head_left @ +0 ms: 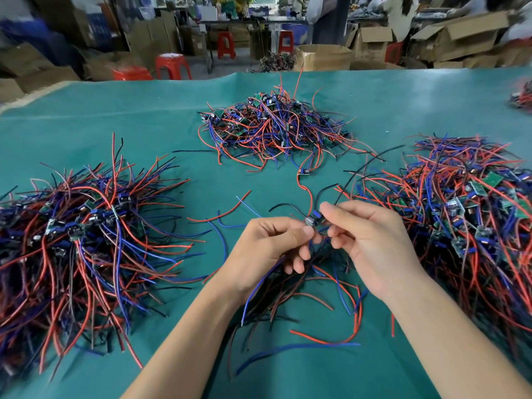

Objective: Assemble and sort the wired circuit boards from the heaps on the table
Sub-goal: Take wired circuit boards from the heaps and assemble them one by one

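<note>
Near the middle of the green table [288,378], the left hand [267,243] and right hand [371,243] both pinch one small circuit board [312,219] between fingertips, above a loose bundle of wires [302,286]. The step seems best done by keeping the board steady in one hand while the other works its leads, freeing the tangles gently rather than tugging. The board is tiny, with red, blue and black wires trailing. Heaps lie left [80,240], right [472,220] and farther off [273,125].

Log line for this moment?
left hand: pinches board | right hand: pinches board wire | heaps: left, far, right
</note>
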The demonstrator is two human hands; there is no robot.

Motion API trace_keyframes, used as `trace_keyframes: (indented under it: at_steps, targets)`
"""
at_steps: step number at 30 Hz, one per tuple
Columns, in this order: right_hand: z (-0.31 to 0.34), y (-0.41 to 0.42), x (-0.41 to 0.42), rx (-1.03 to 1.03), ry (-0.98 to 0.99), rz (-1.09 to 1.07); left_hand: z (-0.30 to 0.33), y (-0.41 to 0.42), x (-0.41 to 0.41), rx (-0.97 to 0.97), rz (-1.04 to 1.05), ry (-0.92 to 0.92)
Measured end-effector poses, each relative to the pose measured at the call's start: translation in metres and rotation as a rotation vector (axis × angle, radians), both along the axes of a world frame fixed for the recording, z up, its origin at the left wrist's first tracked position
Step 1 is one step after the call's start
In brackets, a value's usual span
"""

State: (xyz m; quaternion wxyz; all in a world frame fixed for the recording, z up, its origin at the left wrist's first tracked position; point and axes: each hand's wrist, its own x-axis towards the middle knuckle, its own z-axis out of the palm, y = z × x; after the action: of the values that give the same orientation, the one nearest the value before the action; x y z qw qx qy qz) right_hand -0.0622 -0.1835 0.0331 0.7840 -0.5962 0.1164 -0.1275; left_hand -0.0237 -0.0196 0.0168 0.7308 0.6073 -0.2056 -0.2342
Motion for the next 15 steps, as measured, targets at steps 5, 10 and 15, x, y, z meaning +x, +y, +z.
trace_keyframes:
  at_steps: [5, 10, 15]
  targets:
    - [0.002, -0.014, 0.002, -0.142, -0.093, -0.283, -0.001, 0.0, 0.001, 0.019, -0.025, -0.023]
    - [0.015, -0.028, -0.001, 0.065, -0.167, -0.438, -0.001, 0.001, 0.001, 0.013, -0.061, -0.011]
    - [0.027, -0.046, -0.007, 0.089, -0.23, -0.638, -0.002, 0.0, 0.0, 0.001, -0.035, -0.013]
